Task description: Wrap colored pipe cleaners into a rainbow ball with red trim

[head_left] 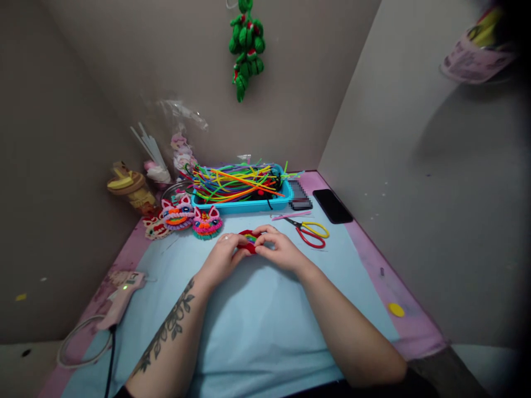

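Note:
Between both hands, over the middle of the blue cloth, is a small red craft piece [248, 248] with a rainbow-striped band in it. My left hand [226, 254] pinches its left side, and my right hand [276, 247] grips its right side. Fingers cover parts of its edge, so its full outline is hidden. Just left of the hands sits a pink fuzzy animal head [207, 223] with an orange and teal front. Scissors [309, 229] with one yellow and one red handle lie to the right of my right hand, blades toward the tray.
A blue tray [240, 209] of colourful pipe cleaners stands at the back. More animal heads [177, 213] sit to its left. A pink glue gun [122, 298] with a lit green light and cable lies left. Two phones, one a black phone [332, 206], lie right, beyond a yellow disc [396, 309].

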Motion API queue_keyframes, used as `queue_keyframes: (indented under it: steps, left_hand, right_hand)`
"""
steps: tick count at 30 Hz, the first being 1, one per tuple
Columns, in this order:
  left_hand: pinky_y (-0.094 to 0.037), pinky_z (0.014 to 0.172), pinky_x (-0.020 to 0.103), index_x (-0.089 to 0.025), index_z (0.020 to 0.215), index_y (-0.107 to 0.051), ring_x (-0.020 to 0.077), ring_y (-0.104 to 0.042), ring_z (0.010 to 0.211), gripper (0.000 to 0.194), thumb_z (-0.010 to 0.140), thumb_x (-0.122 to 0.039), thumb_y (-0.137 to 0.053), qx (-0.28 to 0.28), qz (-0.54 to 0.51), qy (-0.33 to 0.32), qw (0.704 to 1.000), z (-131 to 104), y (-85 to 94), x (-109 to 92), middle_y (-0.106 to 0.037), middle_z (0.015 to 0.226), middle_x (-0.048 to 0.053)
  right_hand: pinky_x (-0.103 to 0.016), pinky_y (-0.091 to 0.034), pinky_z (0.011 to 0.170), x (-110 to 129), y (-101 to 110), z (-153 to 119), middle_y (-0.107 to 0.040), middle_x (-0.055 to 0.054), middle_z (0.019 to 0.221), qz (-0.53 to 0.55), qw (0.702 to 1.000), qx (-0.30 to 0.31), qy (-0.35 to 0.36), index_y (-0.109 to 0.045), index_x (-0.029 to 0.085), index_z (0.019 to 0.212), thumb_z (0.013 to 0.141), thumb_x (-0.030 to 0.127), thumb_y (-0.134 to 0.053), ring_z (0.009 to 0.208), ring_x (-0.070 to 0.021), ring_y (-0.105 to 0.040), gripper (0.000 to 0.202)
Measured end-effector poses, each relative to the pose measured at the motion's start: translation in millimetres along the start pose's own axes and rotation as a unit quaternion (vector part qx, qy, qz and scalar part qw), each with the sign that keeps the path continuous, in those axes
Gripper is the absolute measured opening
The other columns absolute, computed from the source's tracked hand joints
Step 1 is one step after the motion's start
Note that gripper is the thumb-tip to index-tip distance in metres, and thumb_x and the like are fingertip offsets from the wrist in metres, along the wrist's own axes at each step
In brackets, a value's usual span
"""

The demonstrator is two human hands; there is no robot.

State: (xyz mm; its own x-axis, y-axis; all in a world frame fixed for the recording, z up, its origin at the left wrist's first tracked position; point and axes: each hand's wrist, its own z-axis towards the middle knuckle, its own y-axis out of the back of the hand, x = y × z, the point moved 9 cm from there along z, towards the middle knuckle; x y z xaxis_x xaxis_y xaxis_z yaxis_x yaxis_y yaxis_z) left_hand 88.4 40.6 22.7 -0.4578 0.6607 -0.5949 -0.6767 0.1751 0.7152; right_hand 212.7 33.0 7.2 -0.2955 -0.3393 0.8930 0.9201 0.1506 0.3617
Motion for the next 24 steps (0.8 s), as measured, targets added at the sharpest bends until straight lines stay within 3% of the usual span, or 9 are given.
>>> queue_keyframes:
  steps: [6,10,20,24]
  left_hand:
    - [-0.045,0.082,0.037,-0.019,0.099,-0.058,0.0207,-0.060,0.086,0.018,0.083,-0.025,-0.060,-0.001,0.000,0.016,1.000,0,-1.2,4,-0.067,0.091,0.006]
    - [-0.045,0.078,0.034,-0.019,0.091,-0.061,0.0197,-0.059,0.084,0.011,0.086,-0.027,-0.056,0.021,-0.016,0.011,1.000,1,-3.7,1,-0.067,0.087,0.006]
    - [-0.045,0.077,0.031,-0.018,0.094,-0.061,0.0188,-0.060,0.083,0.013,0.085,-0.024,-0.055,0.033,-0.056,0.039,0.997,0,-10.0,5,-0.066,0.086,0.005]
    - [-0.045,0.076,0.032,-0.018,0.094,-0.060,0.0188,-0.059,0.083,0.013,0.084,-0.026,-0.058,0.039,-0.053,0.018,0.998,-1,-9.7,0,-0.065,0.086,0.005]
  right_hand:
    - [-0.040,-0.037,0.100,3,0,0,-0.054,-0.007,0.108,0.004,1.000,0.004,0.010,-0.066,0.020,0.074,0.081,0.022,-0.062,0.111,-0.0221,-0.051,0.009]
    - [-0.040,-0.036,0.101,4,0,0,-0.053,-0.007,0.109,-0.006,1.000,0.012,0.019,-0.067,0.020,0.074,0.082,0.021,-0.061,0.113,-0.0222,-0.050,0.010]
    - [-0.040,-0.038,0.098,13,7,-3,-0.059,-0.006,0.103,-0.052,0.993,-0.064,0.080,-0.070,0.023,0.079,0.078,0.020,-0.065,0.106,-0.0216,-0.052,0.006]
    - [-0.040,-0.038,0.098,5,2,0,-0.058,-0.008,0.105,-0.047,0.998,-0.026,0.046,-0.068,0.020,0.077,0.084,0.021,-0.057,0.106,-0.0211,-0.053,0.013]
